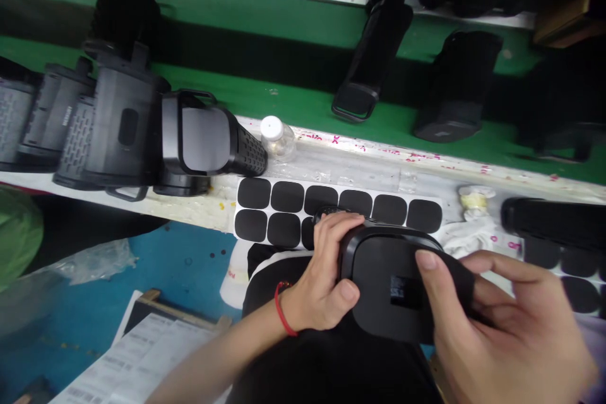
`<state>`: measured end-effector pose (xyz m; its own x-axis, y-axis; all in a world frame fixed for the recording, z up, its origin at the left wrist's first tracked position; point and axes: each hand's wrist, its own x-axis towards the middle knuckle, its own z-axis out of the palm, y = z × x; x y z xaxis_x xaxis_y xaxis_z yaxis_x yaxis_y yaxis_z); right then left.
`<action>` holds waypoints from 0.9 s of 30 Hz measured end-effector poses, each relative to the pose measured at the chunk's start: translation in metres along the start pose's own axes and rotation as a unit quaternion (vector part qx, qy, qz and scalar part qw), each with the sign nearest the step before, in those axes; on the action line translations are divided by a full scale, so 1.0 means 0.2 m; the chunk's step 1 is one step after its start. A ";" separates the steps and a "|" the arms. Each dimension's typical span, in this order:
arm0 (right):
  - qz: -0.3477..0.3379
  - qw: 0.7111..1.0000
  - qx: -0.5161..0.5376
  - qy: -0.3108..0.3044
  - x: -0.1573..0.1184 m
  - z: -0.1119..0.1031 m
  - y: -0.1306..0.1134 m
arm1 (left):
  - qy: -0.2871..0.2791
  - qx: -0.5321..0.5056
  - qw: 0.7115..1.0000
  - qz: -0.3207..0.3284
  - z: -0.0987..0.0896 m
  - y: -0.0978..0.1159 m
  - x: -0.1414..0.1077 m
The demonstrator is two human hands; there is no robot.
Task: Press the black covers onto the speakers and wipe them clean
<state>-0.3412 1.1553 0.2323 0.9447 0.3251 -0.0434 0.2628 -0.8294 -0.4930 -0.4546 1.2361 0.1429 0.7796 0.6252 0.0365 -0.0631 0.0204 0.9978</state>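
Observation:
A black device [379, 265] with a rounded rectangular end face is held over my lap. My left hand [326, 271], with a red string on the wrist, grips its left side, thumb at the edge of the face. My right hand [502, 315] is on the right side, its thumb pressing a dark piece against the face; this piece seems to be a black rounded pad [454, 271], partly hidden by the fingers. A small dark rectangle with faint marks [406, 291] shows on the face. Behind the device lies a white sheet of black rounded stickers [286, 196].
Several black and grey devices [125, 120] stand at the left on the bench. A clear bottle with a white cap [272, 129] stands beside them. More black devices [372, 60] sit on the green surface. A tape roll [475, 201] and another sticker sheet [580, 293] are at the right.

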 end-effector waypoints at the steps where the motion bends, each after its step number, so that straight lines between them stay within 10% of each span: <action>1: -0.005 1.000 -0.011 0.000 0.00 0.00 0.00 | -0.002 -0.001 1.000 0.000 0.00 0.00 0.00; 27: -0.149 0.986 -0.030 0.064 0.06 0.02 0.06 | -0.003 -0.008 1.000 -0.002 0.00 0.01 0.00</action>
<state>-0.3269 1.1510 0.2218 0.8393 0.5027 0.2070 0.5407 -0.7322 -0.4141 -0.4547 1.2355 0.1442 0.7832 0.6209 0.0327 -0.0699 0.0357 0.9969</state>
